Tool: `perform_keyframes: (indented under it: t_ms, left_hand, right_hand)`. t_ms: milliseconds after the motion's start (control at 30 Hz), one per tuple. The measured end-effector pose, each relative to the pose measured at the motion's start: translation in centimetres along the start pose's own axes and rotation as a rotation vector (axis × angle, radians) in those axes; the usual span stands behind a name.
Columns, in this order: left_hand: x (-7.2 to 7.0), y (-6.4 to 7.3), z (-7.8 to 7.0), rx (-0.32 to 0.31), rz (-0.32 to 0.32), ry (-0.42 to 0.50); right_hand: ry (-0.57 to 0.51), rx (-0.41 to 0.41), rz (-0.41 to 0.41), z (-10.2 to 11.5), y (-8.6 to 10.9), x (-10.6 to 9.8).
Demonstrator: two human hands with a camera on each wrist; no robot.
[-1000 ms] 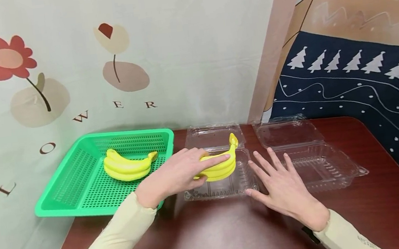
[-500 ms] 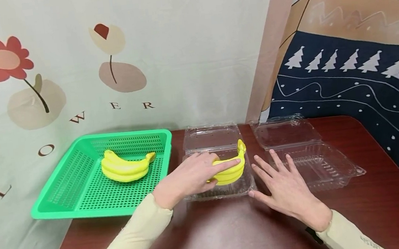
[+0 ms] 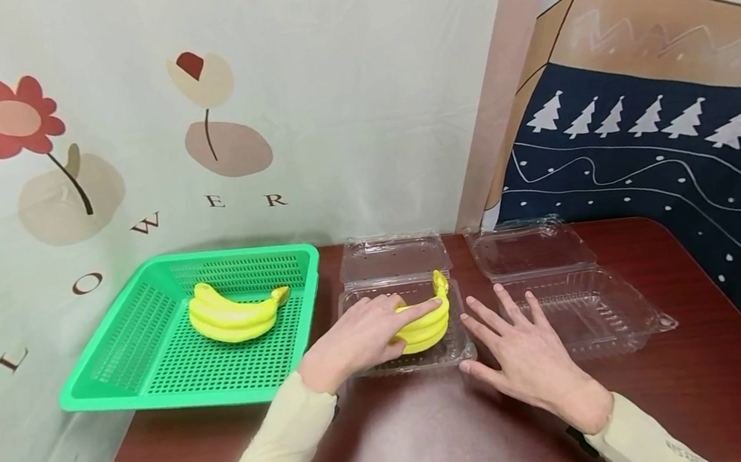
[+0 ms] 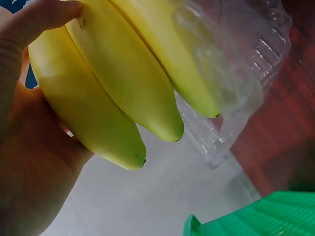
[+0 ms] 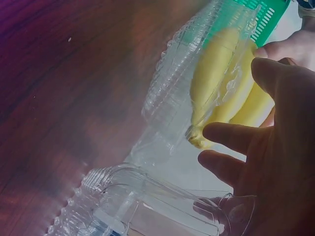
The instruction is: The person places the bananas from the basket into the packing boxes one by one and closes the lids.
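Observation:
My left hand [image 3: 365, 338] grips a bunch of yellow bananas [image 3: 428, 325] from above, over the base of the middle clear plastic clamshell box [image 3: 393, 259]. In the left wrist view the thumb [image 4: 42, 19] lies across the bananas [image 4: 106, 73], whose tips point away from the palm. The stem end points to the back right. My right hand [image 3: 536, 357] is spread with straight fingers at the right side of that box, its fingertips right at the rim. In the right wrist view the bananas [image 5: 216, 73] show partly through the box wall.
A green basket [image 3: 177, 400] on the left holds another banana bunch [image 3: 234, 315]. To the right stands a second clear clamshell box [image 3: 585, 309], lid folded back. All sit on a dark red table [image 3: 428, 438], with printed cloth hanging behind.
My left hand has carried the bananas right and down, into the middle box's base. The right hand has stayed nearly in place beside the box.

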State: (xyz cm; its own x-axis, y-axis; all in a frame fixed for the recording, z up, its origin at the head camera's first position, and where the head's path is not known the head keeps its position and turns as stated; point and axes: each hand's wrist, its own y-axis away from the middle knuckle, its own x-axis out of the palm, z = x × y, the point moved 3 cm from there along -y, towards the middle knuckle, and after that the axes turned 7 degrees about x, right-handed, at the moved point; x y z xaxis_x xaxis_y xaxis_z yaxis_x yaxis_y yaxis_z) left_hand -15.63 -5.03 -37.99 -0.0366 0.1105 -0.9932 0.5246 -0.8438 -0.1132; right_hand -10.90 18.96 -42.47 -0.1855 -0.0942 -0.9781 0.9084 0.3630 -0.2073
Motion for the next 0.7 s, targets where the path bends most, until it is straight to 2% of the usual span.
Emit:
perform_keyframes:
  t_ms: [200, 700]
  left_hand:
    - [0.7, -0.5, 0.1, -0.029, 0.057, 0.031]
    - [1.9, -0.4, 0.4, -0.022, 0.091, 0.106]
  right_hand:
    - [0.003, -0.005, 0.011, 0.1, 0.0, 0.0]
    - [0.022, 0.004, 0.034, 0.2, 0.1, 0.0]
